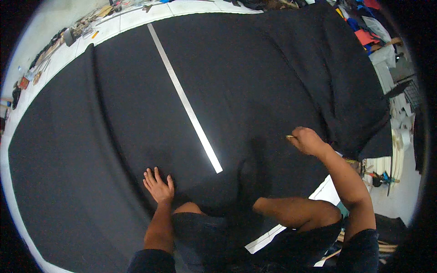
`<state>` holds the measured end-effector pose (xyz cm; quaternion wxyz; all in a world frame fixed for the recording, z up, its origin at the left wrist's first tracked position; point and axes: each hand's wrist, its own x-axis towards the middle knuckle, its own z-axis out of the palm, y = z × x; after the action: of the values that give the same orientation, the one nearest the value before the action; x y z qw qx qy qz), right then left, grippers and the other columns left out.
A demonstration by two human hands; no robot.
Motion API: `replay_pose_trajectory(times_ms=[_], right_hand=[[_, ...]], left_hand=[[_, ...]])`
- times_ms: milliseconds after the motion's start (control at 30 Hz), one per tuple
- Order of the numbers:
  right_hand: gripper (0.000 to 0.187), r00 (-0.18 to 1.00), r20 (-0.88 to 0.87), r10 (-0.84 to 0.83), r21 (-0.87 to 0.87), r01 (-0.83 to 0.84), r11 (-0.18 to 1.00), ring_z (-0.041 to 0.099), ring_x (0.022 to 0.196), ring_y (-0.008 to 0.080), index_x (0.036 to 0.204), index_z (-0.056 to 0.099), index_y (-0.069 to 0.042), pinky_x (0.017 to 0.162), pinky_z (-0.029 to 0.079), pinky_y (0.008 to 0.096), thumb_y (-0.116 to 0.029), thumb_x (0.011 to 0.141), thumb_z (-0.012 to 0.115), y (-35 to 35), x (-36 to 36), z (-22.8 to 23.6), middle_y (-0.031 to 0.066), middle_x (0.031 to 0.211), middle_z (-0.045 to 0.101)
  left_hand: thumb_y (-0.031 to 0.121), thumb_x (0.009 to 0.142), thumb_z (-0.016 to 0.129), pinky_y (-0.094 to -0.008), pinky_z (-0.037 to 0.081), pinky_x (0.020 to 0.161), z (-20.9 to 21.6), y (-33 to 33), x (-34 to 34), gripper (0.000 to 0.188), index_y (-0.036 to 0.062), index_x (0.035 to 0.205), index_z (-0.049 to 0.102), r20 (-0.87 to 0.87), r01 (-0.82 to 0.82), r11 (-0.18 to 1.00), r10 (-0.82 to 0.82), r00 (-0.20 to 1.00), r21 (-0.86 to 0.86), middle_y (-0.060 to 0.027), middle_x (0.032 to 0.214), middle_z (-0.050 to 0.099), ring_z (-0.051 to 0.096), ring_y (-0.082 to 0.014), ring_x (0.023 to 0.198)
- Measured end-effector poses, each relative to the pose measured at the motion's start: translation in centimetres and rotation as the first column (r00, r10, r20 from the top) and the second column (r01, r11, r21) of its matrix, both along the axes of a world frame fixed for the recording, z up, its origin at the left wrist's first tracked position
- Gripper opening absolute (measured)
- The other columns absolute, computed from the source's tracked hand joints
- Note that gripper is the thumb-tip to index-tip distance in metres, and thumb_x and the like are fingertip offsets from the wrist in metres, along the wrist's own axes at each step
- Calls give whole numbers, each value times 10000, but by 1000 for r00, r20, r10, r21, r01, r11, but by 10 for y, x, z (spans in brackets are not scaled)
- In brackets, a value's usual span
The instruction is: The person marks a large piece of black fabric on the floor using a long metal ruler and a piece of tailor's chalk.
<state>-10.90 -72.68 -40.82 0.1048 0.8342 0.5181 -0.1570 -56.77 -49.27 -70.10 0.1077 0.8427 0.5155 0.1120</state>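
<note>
A broad sheet of black cloth is spread beneath me, with a long fold running down its left part. My left hand lies on it, fingers spread, just right of that fold. Over the cloth on the right, my right hand is closed around a small yellowish object; only its tip shows, so its kind is unclear. A long, straight pale strip, like a ruler, lies on the cloth between and beyond my hands. Neither hand touches it.
The cloth is rumpled at the far right. White table edging shows along the back, with assorted tools and scraps at the far left. Colourful fabric pieces and plastic bags crowd the right. My bent leg rests near white paper.
</note>
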Motion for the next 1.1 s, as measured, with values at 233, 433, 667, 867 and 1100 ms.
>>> replay_pose_trajectory(times_ms=[233, 433, 667, 867, 1100], right_hand=[[403, 912, -296, -283, 108, 327, 939, 654, 867, 412, 952, 655, -46, 754, 514, 518, -447, 934, 623, 16, 63, -121, 197, 911, 687], [302, 735, -566, -374, -68, 410, 909, 668, 836, 361, 965, 641, -75, 739, 513, 459, -370, 921, 685, 68, 39, -158, 140, 884, 692], [316, 652, -648, -394, -125, 418, 900, 675, 835, 357, 946, 622, -59, 730, 512, 471, -367, 916, 687, 81, 8, -177, 148, 875, 694], [299, 703, -684, -195, -193, 83, 978, 668, 923, 360, 955, 603, -68, 774, 518, 469, -346, 900, 696, 186, 18, -173, 149, 952, 681], [311, 814, -577, -63, 144, 178, 973, 666, 960, 377, 999, 595, -70, 807, 532, 497, -322, 869, 721, 350, 56, -222, 156, 1007, 679]], left_hand=[[397, 932, 571, -570, 139, 1205, -3, 2, 12, 664, 43, 1471, 411, -48, 60, 998, -61, 997, -29, -247, 1579, 265, 207, -436, 1475], [497, 971, 493, -536, 78, 1230, 55, 21, 31, 757, 35, 1538, 299, -392, -113, 870, -97, 915, -480, -224, 1628, 168, 102, -388, 1522], [494, 880, 663, -481, 374, 1121, 133, 124, 128, 777, 87, 1481, 385, -443, -79, 748, -302, 844, -659, -191, 1486, 427, 413, -383, 1374], [386, 862, 703, -467, 435, 1060, 170, 217, 228, 589, 63, 1330, 555, -239, 112, 771, -327, 914, -628, -206, 1331, 547, 516, -394, 1256], [373, 889, 690, -453, 410, 1088, 77, 349, 280, 540, 6, 1272, 593, 31, 264, 904, -269, 963, -335, -224, 1380, 527, 491, -402, 1296]])
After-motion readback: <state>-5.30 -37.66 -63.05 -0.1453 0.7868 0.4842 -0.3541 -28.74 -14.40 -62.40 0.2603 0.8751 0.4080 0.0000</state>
